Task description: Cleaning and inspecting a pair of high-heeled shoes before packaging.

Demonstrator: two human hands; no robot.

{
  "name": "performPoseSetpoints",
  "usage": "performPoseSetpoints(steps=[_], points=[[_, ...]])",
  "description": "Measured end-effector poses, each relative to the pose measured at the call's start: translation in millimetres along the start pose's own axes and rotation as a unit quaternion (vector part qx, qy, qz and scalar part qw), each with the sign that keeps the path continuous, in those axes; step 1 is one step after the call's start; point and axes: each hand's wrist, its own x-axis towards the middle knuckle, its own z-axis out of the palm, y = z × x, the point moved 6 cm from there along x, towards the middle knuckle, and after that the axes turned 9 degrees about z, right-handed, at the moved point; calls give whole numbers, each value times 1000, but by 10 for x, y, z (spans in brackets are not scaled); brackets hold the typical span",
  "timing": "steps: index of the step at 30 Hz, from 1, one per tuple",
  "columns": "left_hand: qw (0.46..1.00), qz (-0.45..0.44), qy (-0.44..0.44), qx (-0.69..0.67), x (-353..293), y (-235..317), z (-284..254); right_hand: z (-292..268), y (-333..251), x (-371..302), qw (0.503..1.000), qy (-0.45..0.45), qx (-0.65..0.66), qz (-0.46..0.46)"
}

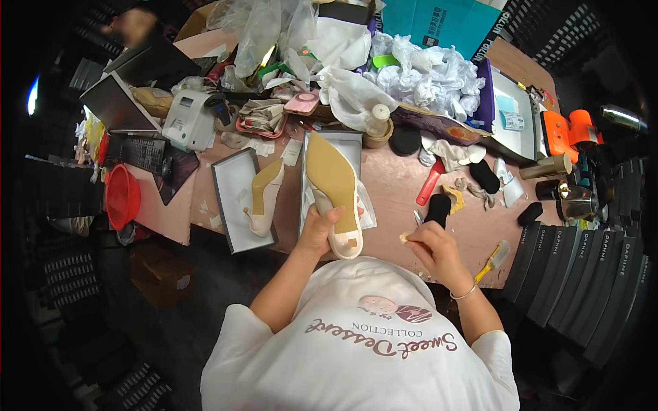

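Held in the left hand point(317, 231): one pale shoe point(331, 175), tan sole facing the camera, toe toward the far side, heel toward the near side. Left hand closed around the rear part, thumb laid on the sole. Shoe location: at the near edge of the table point(387, 181), partly covering an open box point(354, 146). Right hand point(437, 251), to the right and apart from the shoe: thumb and fingertips pinched on a small pale piece point(404, 237), too small to identify. Just beyond the right hand: a black oval item point(439, 208); farther out, a red-handled tool point(430, 182). To the right, near table edge: a yellow-handled brush point(495, 262). Left of the held shoe: a second shoe point(266, 198), lying in a shallow grey-edged lid point(229, 198). Far middle: crumpled white paper point(426, 77). Near right: dark boxes point(579, 281), side by side.
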Motion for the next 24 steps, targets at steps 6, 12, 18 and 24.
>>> performPoseSetpoints(steps=[6,12,18,24], points=[[995,49,-65,64,218,401,321,-40,-376,120,993,30,116,-23],[992,25,-84,90,259,372,383,28,-631,191,984,45,162,-60],[988,33,-76,131,199,294,210,329,-548,240,990,-42,41,-125],[994,34,-11,100,228,278,-156,554,355,56,997,-67,-26,11]])
